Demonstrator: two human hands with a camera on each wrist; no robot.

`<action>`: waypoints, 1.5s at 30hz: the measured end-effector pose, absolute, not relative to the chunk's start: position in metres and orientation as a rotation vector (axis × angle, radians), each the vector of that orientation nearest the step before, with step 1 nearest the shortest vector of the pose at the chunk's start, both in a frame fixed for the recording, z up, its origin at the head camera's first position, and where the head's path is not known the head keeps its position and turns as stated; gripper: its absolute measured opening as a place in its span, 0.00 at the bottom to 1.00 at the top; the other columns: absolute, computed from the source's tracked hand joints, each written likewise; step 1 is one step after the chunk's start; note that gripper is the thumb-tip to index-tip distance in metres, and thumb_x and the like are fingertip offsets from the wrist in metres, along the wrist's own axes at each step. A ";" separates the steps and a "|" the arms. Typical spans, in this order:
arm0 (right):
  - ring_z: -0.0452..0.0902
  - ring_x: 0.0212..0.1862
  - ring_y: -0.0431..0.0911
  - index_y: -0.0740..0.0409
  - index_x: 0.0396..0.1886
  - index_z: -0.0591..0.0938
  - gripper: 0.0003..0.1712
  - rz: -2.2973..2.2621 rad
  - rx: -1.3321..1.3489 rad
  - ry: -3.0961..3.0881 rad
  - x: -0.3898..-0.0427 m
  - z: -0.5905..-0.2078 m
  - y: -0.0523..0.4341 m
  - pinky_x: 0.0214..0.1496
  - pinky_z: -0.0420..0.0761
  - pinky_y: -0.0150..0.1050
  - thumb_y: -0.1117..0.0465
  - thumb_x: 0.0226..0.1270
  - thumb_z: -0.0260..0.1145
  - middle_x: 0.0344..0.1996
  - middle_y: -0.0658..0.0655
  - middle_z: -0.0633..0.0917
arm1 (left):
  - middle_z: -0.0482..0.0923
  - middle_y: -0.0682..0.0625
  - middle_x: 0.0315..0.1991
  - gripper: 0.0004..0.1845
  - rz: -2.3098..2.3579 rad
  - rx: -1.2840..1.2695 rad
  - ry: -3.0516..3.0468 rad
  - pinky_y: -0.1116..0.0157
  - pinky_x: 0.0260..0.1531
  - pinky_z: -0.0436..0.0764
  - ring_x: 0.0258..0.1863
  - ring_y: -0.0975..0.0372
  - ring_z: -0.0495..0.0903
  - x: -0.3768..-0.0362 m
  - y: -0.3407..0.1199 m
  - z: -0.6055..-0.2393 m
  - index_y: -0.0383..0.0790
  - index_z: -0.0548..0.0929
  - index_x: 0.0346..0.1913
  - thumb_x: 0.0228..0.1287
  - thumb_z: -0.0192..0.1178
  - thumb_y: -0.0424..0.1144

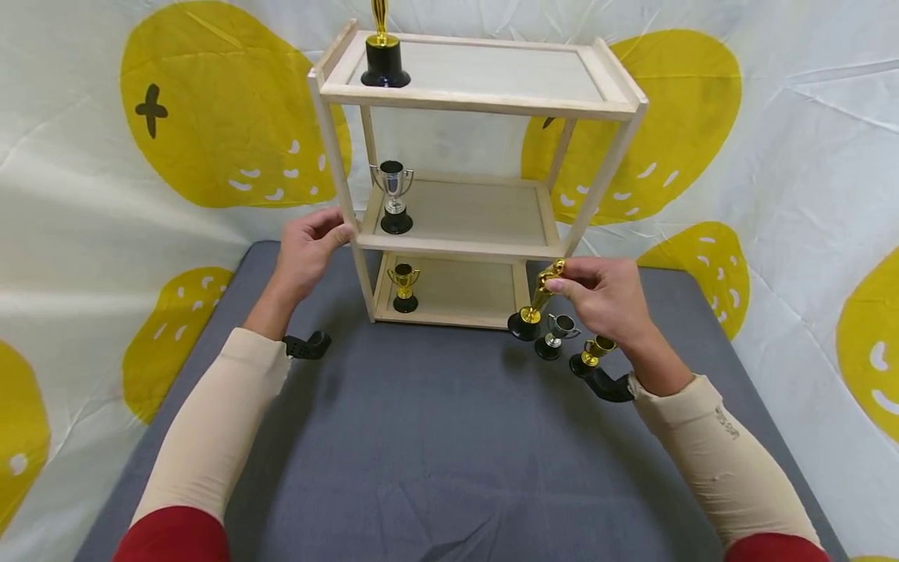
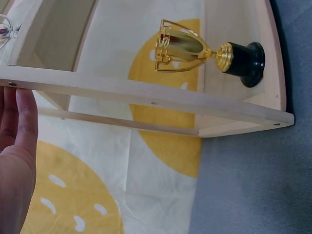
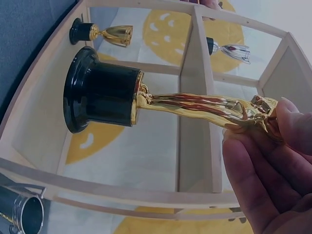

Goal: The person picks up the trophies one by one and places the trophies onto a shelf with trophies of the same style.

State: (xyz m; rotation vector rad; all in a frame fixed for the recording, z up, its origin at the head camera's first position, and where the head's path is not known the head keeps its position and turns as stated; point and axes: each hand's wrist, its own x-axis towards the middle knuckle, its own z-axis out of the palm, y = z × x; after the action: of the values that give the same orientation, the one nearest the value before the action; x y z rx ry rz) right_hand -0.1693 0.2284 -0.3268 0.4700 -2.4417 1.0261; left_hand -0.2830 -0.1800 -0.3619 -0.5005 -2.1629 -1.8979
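Note:
A three-tier wooden shelf [image 1: 477, 101] stands at the back of the grey table. My left hand [image 1: 309, 250] grips its front left post [image 2: 146, 95] at middle-shelf height. My right hand [image 1: 604, 293] pinches the head of a gold statuette trophy [image 1: 537, 300] [image 3: 195, 105] with a black base, tilted beside the shelf's lower right corner. A gold figure trophy [image 1: 382, 55] stands on the top shelf, a silver cup [image 1: 393, 195] on the middle shelf, and a small gold cup [image 1: 403, 285] [image 2: 195, 48] on the bottom shelf.
A small silver cup [image 1: 555, 334] [image 3: 22, 212] and a small gold cup [image 1: 593, 353] stand on the grey table [image 1: 435, 453] under my right hand. A white cloth with yellow shapes [image 1: 175, 117] hangs behind and at the sides.

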 end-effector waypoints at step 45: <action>0.72 0.21 0.33 0.64 0.31 0.93 0.03 1.169 0.489 -2.421 -0.191 -0.351 0.178 0.25 0.70 0.26 0.68 0.58 0.80 0.24 0.59 0.90 | 0.85 0.63 0.39 0.18 -1.870 -0.510 -2.192 0.75 0.44 0.81 0.39 0.69 0.81 -0.284 -0.182 -0.362 0.23 0.84 0.57 0.73 0.65 0.34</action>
State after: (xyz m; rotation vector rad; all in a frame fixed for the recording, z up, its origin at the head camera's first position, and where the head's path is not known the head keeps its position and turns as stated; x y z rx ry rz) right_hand -0.1905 0.1781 -0.3512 0.4892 -2.4212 1.1688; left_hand -0.2840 -0.1819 -0.3617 -0.5096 -2.1922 -1.8702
